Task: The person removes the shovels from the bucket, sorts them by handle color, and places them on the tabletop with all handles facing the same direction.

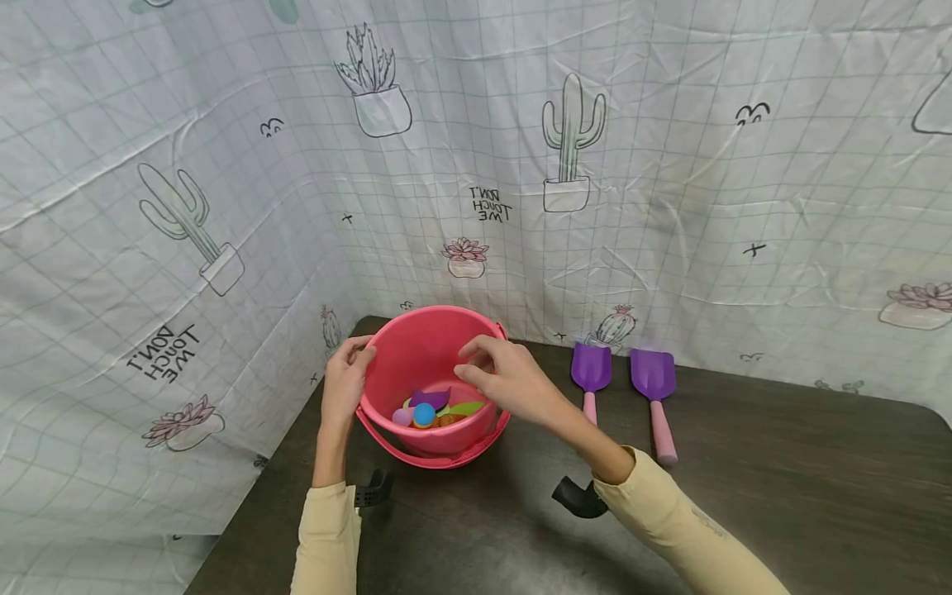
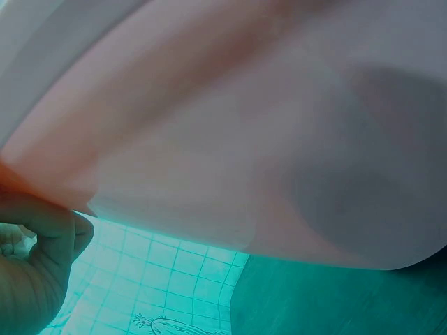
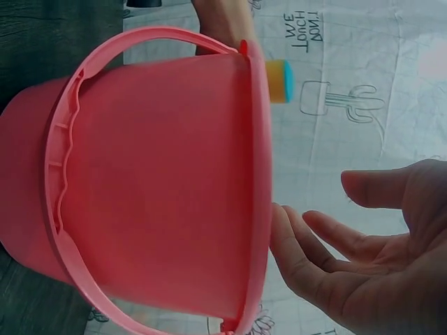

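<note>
White printed cloth [image 1: 654,273] hangs behind a dark tabletop [image 1: 803,463], whose near edge is cut off. Far left on it stands a pink bucket [image 1: 412,347], its handle lowered to the near side. Two purple scoops [image 1: 653,378] lie right of it; the right forearm hides the end of the left one. The left hand [image 1: 346,382] pinches the bucket's left rim; the right hand [image 1: 513,378] hovers at the right rim, thumb and fingers apart. Inside, small pieces [image 1: 430,401] overlap, some hard to make out.

Soft glare on tabletop [image 1: 550,566]; left wrist view blurred, teal-tinted
</note>
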A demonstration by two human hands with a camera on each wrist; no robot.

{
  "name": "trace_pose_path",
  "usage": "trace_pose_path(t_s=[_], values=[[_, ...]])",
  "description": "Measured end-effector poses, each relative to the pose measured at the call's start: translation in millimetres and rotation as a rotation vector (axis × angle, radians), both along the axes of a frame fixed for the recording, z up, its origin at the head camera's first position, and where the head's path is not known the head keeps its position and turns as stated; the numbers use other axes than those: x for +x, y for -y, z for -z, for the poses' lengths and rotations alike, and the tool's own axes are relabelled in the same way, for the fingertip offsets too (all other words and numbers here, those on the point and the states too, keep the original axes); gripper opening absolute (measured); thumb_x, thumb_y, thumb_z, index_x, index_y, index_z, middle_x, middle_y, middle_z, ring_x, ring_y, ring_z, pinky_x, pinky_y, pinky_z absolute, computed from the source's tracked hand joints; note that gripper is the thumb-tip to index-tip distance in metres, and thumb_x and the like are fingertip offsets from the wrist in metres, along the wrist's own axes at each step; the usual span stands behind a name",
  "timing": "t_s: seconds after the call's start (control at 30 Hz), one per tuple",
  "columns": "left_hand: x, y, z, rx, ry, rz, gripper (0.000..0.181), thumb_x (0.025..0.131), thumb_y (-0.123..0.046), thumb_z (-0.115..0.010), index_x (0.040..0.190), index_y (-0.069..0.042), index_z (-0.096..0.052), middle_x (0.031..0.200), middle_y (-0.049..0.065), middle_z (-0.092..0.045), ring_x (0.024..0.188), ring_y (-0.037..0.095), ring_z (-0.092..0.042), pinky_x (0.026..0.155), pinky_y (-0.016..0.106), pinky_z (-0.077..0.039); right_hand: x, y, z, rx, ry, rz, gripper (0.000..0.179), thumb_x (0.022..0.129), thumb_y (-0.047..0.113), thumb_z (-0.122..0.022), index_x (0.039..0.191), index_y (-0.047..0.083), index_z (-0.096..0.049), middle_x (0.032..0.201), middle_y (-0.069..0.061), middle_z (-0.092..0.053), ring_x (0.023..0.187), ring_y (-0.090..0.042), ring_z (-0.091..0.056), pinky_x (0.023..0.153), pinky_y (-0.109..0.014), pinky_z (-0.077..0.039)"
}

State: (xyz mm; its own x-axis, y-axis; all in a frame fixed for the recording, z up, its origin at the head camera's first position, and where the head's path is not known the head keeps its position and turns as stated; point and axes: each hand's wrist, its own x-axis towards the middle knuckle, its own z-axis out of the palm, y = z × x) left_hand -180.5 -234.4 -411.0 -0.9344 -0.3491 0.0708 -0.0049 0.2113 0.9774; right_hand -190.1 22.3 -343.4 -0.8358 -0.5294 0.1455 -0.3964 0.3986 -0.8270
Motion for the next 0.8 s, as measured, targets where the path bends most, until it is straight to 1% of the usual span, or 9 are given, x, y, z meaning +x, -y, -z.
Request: trace_pose_path(t_s=[0.33, 0.5, 0.57, 0.7, 0.8], values=[[-2.7, -1.6, 0.9, -0.012, -0.003, -0.01, 0.033, 0.098, -0.025, -0.052, 0.125, -0.006, -0.058, 0.099, 0.022, -0.059, 0.089, 0.033, -0.061, 0.071, 0.031, -0.053, 3.0, 12.6, -0.9, -0.013, 0.034, -0.059, 0.021, 0.09, 0.023, -0.065, 0.106, 0.008, -0.065, 0.089, 0.002, -0.064, 0.081, -0.014, -0.06, 0.07, -0.029, -0.051], [-2.2, -1.5, 1.5, -0.025, 0.003, -0.016, 0.033, 0.098, -0.026, -0.052, 0.124, -0.006, -0.059, 0.1, 0.021, -0.059, 0.09, 0.032, -0.061, 0.072, 0.032, -0.053, 1.5, 16.4, 2.8, -0.012, 0.04, -0.079, 0.023, 0.091, 0.023, -0.063, 0.107, 0.007, -0.064, 0.089, 0.001, -0.065, 0.079, -0.013, -0.06, 0.069, -0.028, -0.051], [-1.8, -1.5, 1.2, -0.022, 0.007, -0.014, 0.033, 0.098, -0.026, -0.052, 0.124, -0.006, -0.059, 0.101, 0.022, -0.059, 0.091, 0.032, -0.061, 0.073, 0.032, -0.053, 0.1, 18.4, 4.7, -0.015, 0.056, -0.077, 0.024, 0.09, 0.022, -0.064, 0.108, 0.007, -0.064, 0.089, 0.001, -0.065, 0.078, -0.013, -0.06, 0.069, -0.027, -0.051], [-0.7, -1.0, -1.2, -0.01, 0.021, -0.011, 0.034, 0.099, -0.025, -0.052, 0.126, -0.006, -0.058, 0.103, 0.021, -0.06, 0.093, 0.032, -0.061, 0.073, 0.031, -0.052, -2.2, 23.6, 7.6, -0.025, 0.105, -0.076, 0.027, 0.089, 0.022, -0.065, 0.11, 0.006, -0.062, 0.09, -0.002, -0.065, 0.07, -0.014, -0.064, 0.068, -0.028, -0.052], [2.0, -1.9, -7.2, 0.005, 0.032, -0.007, 0.034, 0.099, -0.022, -0.051, 0.127, -0.004, -0.057, 0.103, 0.024, -0.06, 0.095, 0.034, -0.06, 0.075, 0.034, -0.052, -3.9, 29.8, 9.7, 0.003, 0.118, -0.064, 0.028, 0.088, 0.022, -0.067, 0.11, 0.006, -0.062, 0.09, -0.003, -0.065, 0.067, -0.014, -0.064, 0.066, -0.027, -0.052]])
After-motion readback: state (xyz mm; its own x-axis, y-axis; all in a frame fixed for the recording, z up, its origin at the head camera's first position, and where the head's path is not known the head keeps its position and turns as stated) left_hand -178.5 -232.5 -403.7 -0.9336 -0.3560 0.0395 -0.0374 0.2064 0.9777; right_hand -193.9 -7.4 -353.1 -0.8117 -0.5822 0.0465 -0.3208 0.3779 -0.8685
